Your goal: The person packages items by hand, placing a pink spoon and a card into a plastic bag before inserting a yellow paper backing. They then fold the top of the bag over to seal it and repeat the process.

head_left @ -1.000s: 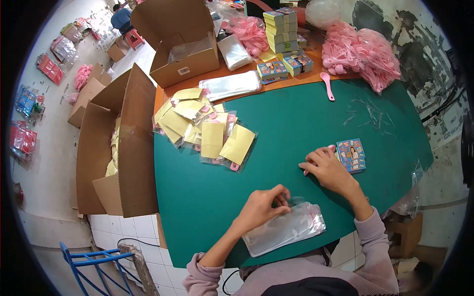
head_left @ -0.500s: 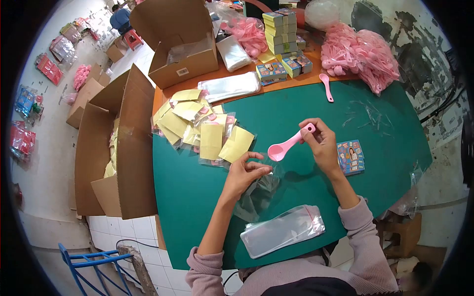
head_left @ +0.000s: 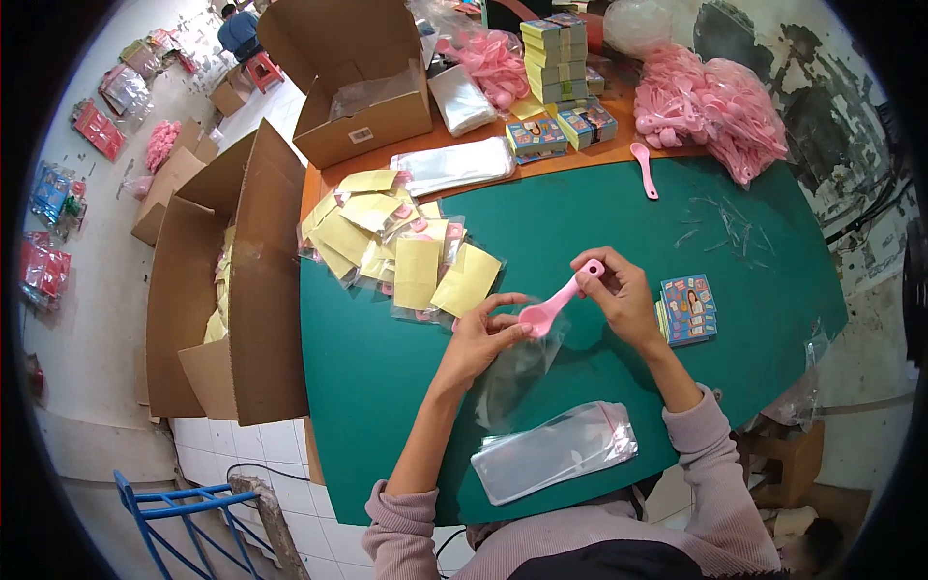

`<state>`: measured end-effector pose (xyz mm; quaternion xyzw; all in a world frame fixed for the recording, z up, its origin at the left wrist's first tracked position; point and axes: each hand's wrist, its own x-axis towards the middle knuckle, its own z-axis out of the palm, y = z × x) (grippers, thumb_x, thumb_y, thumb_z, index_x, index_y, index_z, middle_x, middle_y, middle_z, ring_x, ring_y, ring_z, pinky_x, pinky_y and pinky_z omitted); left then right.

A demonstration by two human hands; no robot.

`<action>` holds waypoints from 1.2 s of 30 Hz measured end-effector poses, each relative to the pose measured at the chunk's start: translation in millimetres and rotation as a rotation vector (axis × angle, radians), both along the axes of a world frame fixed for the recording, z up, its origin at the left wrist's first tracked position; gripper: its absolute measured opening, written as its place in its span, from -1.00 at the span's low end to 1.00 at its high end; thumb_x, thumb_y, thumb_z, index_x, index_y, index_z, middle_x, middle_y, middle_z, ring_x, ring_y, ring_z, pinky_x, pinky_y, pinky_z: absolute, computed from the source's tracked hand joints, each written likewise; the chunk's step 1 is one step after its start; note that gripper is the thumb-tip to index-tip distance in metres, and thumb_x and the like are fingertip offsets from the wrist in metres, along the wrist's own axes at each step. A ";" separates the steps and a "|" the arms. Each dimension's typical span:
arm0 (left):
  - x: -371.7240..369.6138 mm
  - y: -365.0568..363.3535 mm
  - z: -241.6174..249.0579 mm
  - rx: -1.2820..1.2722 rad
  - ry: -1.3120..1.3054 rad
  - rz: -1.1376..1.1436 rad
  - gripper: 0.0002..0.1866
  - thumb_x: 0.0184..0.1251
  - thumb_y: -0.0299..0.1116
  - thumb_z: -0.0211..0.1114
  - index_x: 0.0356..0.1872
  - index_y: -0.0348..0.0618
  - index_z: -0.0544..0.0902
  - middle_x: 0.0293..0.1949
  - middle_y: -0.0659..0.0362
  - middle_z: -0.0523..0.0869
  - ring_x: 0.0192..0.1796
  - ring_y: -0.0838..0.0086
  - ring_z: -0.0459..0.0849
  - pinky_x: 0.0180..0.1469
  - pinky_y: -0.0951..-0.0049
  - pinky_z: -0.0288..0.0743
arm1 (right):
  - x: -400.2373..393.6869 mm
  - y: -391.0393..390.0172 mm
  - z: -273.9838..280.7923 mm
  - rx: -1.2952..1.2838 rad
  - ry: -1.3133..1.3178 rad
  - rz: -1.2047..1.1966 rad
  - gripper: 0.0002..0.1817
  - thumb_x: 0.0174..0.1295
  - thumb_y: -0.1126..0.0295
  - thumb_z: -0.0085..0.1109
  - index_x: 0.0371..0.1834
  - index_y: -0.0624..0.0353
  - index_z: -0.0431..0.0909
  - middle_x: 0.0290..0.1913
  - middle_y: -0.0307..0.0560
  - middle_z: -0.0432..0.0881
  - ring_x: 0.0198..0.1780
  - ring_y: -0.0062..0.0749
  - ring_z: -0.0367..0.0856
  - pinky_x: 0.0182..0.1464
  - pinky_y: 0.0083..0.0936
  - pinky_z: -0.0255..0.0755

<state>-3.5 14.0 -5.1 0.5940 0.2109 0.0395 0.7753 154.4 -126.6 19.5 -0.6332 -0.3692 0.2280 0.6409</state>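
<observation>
My right hand pinches a pink plastic spoon by the holed end of its handle, bowl pointing down and left. The bowl is right at the fingertips of my left hand, over the mouth of a clear plastic bag. That bag hangs from the left thumb and fingers. Below it on the green table lies a stack of clear bags. Just right of my right hand sits a small stack of blue printed cards. Filled packets with yellow cards are heaped beyond my left hand.
A lone pink spoon lies near a big bag of pink spoons. Card bundles and more clear bags are at the back. Cardboard boxes stand at the left edge. Thin clear strips lie at right.
My right hand has brought the spoon down and left, so its bowl now reaches my left fingertips at the bag mouth. The left hand has barely moved.
</observation>
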 end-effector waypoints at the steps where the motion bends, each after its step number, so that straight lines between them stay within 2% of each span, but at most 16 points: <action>1: 0.6 -0.6 0.1 -0.006 -0.036 0.020 -0.57 0.20 -0.44 0.27 0.09 -0.28 0.41 -0.26 0.17 0.68 -0.25 0.64 0.59 -0.23 0.64 0.44 | -0.4 0.4 -0.5 -0.034 0.010 0.043 -0.83 0.18 0.49 0.13 -0.18 0.27 0.48 -0.41 -0.26 0.51 -0.38 -0.68 0.52 -0.33 -0.72 0.44; 5: 2.4 -11.4 17.9 -0.049 -0.049 -0.019 -0.60 0.27 -0.38 0.21 0.11 -0.27 0.42 -0.19 0.10 0.67 -0.21 0.62 0.59 -0.18 0.63 0.45 | -15.8 5.8 -1.5 -0.023 0.155 0.142 -0.75 0.14 0.53 0.16 -0.11 0.27 0.42 -0.42 -0.21 0.54 -0.33 -0.61 0.57 -0.31 -0.69 0.47; 8: -0.6 -8.4 17.3 -0.056 -0.080 -0.035 -0.60 0.36 -0.26 0.12 0.10 -0.32 0.41 -0.17 0.15 0.65 -0.18 0.60 0.59 -0.15 0.59 0.49 | -15.9 5.2 1.0 -0.006 0.184 0.073 -0.71 0.13 0.56 0.16 -0.08 0.27 0.36 -0.40 -0.17 0.56 -0.30 -0.57 0.59 -0.28 -0.68 0.48; 10: -4.0 3.0 12.9 -0.085 -0.026 -0.337 -0.60 0.41 -0.18 0.02 0.08 -0.31 0.45 -0.14 0.14 0.64 -0.11 0.54 0.61 -0.11 0.54 0.53 | -13.3 4.9 -6.6 -0.001 0.117 0.058 -0.72 0.16 0.52 0.15 -0.09 0.27 0.35 -0.39 -0.15 0.58 -0.30 -0.58 0.59 -0.28 -0.67 0.48; 12: -3.6 -0.6 12.2 -0.162 -0.003 -0.300 -0.59 0.42 -0.17 -0.01 0.03 -0.34 0.48 -0.13 0.10 0.64 -0.09 0.49 0.63 -0.09 0.52 0.55 | -12.3 3.8 -9.7 0.003 0.052 0.042 -0.73 0.18 0.48 0.15 -0.09 0.27 0.34 -0.38 -0.14 0.59 -0.30 -0.59 0.59 -0.28 -0.67 0.48; 14: -0.5 -1.0 11.1 -0.120 -0.058 -0.234 -0.59 0.42 -0.18 -0.01 0.01 -0.38 0.49 -0.15 0.07 0.65 -0.13 0.47 0.65 -0.12 0.55 0.54 | -12.4 2.0 -9.7 -0.034 -0.075 0.121 -0.64 0.25 0.26 0.12 -0.03 0.26 0.32 -0.35 -0.13 0.61 -0.30 -0.56 0.60 -0.24 -0.62 0.47; 18: 4.5 4.4 17.2 -0.101 -0.065 -0.206 -0.61 0.42 -0.22 -0.01 -0.02 -0.42 0.50 -0.18 0.05 0.66 -0.16 0.46 0.66 -0.12 0.56 0.54 | -21.2 -1.4 1.0 0.068 -0.155 0.045 -0.54 0.27 0.03 0.02 -0.07 0.26 0.37 -0.36 -0.11 0.61 -0.31 -0.50 0.60 -0.21 -0.60 0.46; 20: 6.7 4.8 20.2 -0.083 -0.047 -0.187 -0.62 0.43 -0.25 -0.02 -0.01 -0.42 0.50 -0.19 0.06 0.66 -0.16 0.47 0.65 -0.13 0.56 0.53 | -21.2 -4.3 6.6 0.049 -0.208 0.072 -0.39 0.26 -0.16 -0.14 -0.10 0.27 0.44 -0.24 -0.05 0.61 -0.19 -0.42 0.59 -0.10 -0.53 0.44; 23: 8.8 1.9 14.5 -0.095 -0.073 -0.135 -0.62 0.43 -0.26 -0.02 -0.01 -0.41 0.51 -0.18 0.07 0.66 -0.17 0.50 0.64 -0.15 0.56 0.53 | -19.0 -7.9 5.6 0.050 -0.100 0.212 -0.28 0.26 -0.25 -0.29 -0.09 0.27 0.49 -0.05 0.03 0.55 0.02 -0.33 0.50 0.08 -0.40 0.35; 27: 9.8 -0.1 21.4 -0.129 -0.109 -0.105 -0.62 0.43 -0.24 -0.02 0.01 -0.39 0.52 -0.17 0.08 0.67 -0.18 0.51 0.63 -0.17 0.58 0.52 | -21.2 -9.8 3.1 -0.018 -0.152 0.305 -0.20 0.23 -0.31 -0.39 -0.01 0.25 0.49 0.11 0.03 0.43 0.16 -0.23 0.38 0.20 -0.29 0.21; 29: 7.4 5.2 18.5 -0.047 -0.023 -0.129 -0.62 0.43 -0.25 -0.03 0.00 -0.39 0.53 -0.17 0.02 0.66 -0.17 0.43 0.66 -0.12 0.50 0.55 | -6.6 -20.4 -1.0 -0.009 -0.231 0.249 -0.30 0.27 -0.23 -0.28 0.01 0.21 0.50 0.15 0.04 0.39 0.16 -0.16 0.36 0.24 -0.29 0.16; 31: 5.6 6.7 24.6 -0.015 -0.007 -0.122 -0.62 0.42 -0.24 -0.03 0.00 -0.38 0.53 -0.16 0.03 0.66 -0.16 0.43 0.66 -0.12 0.50 0.56 | 25.6 -48.4 24.0 -0.199 -0.442 0.139 -0.43 0.27 -0.12 -0.13 0.01 0.17 0.51 0.11 0.02 0.41 0.11 -0.16 0.39 0.19 -0.28 0.22; 32: 5.7 7.2 26.3 0.014 0.004 -0.121 -0.61 0.42 -0.23 -0.02 0.01 -0.37 0.53 -0.16 0.03 0.66 -0.15 0.43 0.66 -0.13 0.50 0.56 | 32.2 -67.7 38.4 -0.387 -0.256 -0.059 -0.55 0.22 0.05 0.03 0.01 0.16 0.51 0.02 0.03 0.44 0.03 -0.18 0.44 0.09 -0.30 0.31; 33: 5.5 8.4 25.8 0.011 0.002 -0.117 -0.61 0.42 -0.23 -0.02 0.01 -0.37 0.53 -0.16 0.03 0.66 -0.15 0.43 0.66 -0.13 0.50 0.56 | 58.0 -92.9 16.2 -0.508 -0.477 -0.302 -0.62 0.17 0.19 0.11 0.00 0.16 0.51 -0.05 0.04 0.45 -0.07 -0.15 0.49 -0.04 -0.32 0.40; 35: 5.6 10.1 24.6 -0.009 0.017 -0.100 -0.61 0.42 -0.21 -0.01 0.02 -0.35 0.52 -0.15 0.02 0.66 -0.14 0.44 0.65 -0.14 0.50 0.56 | 79.7 -137.7 -13.9 -1.040 -0.875 -0.691 -0.65 0.14 0.29 0.14 -0.03 0.20 0.51 -0.09 0.08 0.46 -0.12 -0.10 0.51 -0.12 -0.34 0.42; 36: 6.0 10.5 23.8 -0.014 0.012 -0.099 -0.61 0.42 -0.21 -0.01 0.02 -0.35 0.52 -0.15 0.02 0.66 -0.14 0.44 0.65 -0.14 0.50 0.56 | 84.5 -149.3 -17.9 -1.043 -0.880 -0.692 -0.65 0.14 0.29 0.14 -0.03 0.20 0.51 -0.09 0.08 0.46 -0.12 -0.10 0.51 -0.12 -0.34 0.42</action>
